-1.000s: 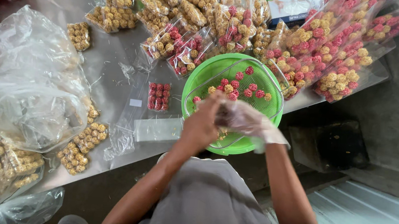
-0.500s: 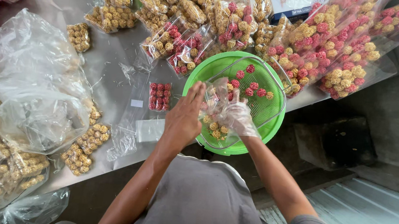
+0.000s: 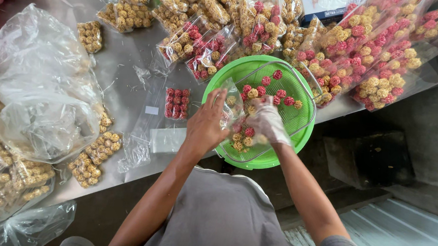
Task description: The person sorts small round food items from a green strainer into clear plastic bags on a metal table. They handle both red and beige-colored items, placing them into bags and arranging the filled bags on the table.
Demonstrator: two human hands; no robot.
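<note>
My left hand [image 3: 206, 124] holds a small clear plastic bag [image 3: 233, 107] open over the near side of a round green basket [image 3: 232, 74]. My right hand [image 3: 267, 121], covered by a thin clear glove, is at the bag's mouth with small snack balls under its fingers. The basket holds loose red and yellow snack balls [image 3: 274, 89]. Whether the right hand grips any balls is hidden by the glove and bag.
Many filled clear packs of red and yellow balls [image 3: 346, 49] lie on the grey table behind the basket. A small pack of red balls [image 3: 176, 103] lies left of it. Large crumpled plastic bags [image 3: 43, 88] and yellow packs [image 3: 94, 153] fill the left side.
Both hands have moved up from the basket's near rim to over its contents. The clear bag is now held open by the left hand with the right hand at its mouth.
</note>
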